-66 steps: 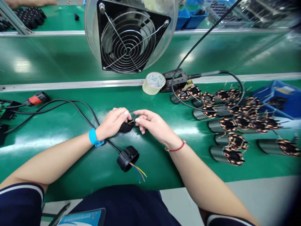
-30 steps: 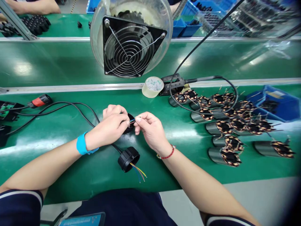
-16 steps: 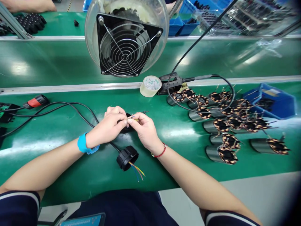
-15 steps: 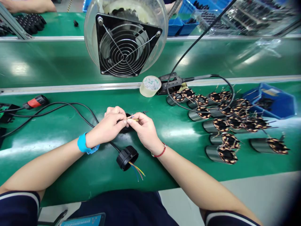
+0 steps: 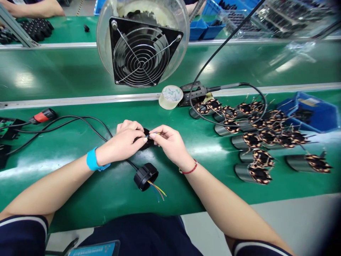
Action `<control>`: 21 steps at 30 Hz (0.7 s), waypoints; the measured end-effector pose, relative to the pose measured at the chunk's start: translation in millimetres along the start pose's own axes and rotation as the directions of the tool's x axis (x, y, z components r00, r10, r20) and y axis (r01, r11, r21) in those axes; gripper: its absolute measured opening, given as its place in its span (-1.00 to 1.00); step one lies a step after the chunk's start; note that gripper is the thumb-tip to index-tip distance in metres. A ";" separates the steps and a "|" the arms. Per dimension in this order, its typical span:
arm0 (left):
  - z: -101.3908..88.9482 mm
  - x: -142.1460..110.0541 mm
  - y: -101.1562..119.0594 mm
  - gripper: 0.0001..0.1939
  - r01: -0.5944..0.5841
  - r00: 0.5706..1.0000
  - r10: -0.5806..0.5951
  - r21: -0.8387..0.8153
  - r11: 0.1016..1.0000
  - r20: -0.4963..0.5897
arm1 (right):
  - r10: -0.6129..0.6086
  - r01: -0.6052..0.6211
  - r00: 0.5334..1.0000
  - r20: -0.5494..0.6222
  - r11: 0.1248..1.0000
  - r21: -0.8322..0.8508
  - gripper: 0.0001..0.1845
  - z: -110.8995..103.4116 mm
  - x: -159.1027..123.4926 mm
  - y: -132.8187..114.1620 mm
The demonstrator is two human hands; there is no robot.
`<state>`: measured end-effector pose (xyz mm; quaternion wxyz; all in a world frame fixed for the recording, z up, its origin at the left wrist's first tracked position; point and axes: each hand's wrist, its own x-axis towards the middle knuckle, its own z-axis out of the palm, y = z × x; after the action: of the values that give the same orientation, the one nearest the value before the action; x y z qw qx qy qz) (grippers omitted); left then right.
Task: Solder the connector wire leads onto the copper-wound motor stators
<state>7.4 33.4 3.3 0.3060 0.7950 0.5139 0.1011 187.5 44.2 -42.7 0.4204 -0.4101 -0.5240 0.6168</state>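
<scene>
My left hand (image 5: 129, 140) is closed, with thumb and fingertips pinching thin coloured wires beside a black round part (image 5: 144, 145). That part rests on the green bench, mostly hidden under my hands. Opposite, my right hand (image 5: 169, 143) is also closed, its thumb and forefinger pinched on the wires (image 5: 157, 133), where yellow and blue show. Closer to me lies a black ring-shaped cap (image 5: 145, 176) on a black cable. Blue, red and yellow wire ends (image 5: 159, 189) stick out of its opening.
Several motor stators (image 5: 252, 140) with copper windings stand to the right, near a blue bin (image 5: 318, 112). A caged fan (image 5: 141, 62) hangs ahead. A tape roll (image 5: 171, 97) and a black tool (image 5: 195, 93) lie behind my hands. A red-banded connector (image 5: 43, 116) lies left.
My right hand has shifted slightly right, drawing a little away from the left hand along the wires. The left hand stays nearly in place. The view has moved slightly.
</scene>
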 end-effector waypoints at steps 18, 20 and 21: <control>-2.4 19.5 -39.0 -0.68 0.075 0.952 -0.097 -0.085 0.994 -0.290 | -0.176 0.102 0.984 -0.007 0.603 -0.791 -0.74 -56.2 15.0 -7.8; -0.6 24.7 -44.6 -0.66 0.142 0.915 -0.155 -0.064 0.988 -0.373 | -0.125 0.045 0.992 0.002 0.342 -0.939 -0.76 -66.2 21.2 -7.6; 1.3 25.9 -45.1 -0.66 0.172 0.898 -0.178 -0.051 0.984 -0.402 | -0.091 0.035 0.996 0.011 0.264 -0.964 -0.75 -68.0 23.9 -7.1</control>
<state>-14.4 68.4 -28.3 0.2064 0.7052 0.6347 0.2393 245.0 88.0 -45.0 0.1227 -0.5740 -0.7962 0.1469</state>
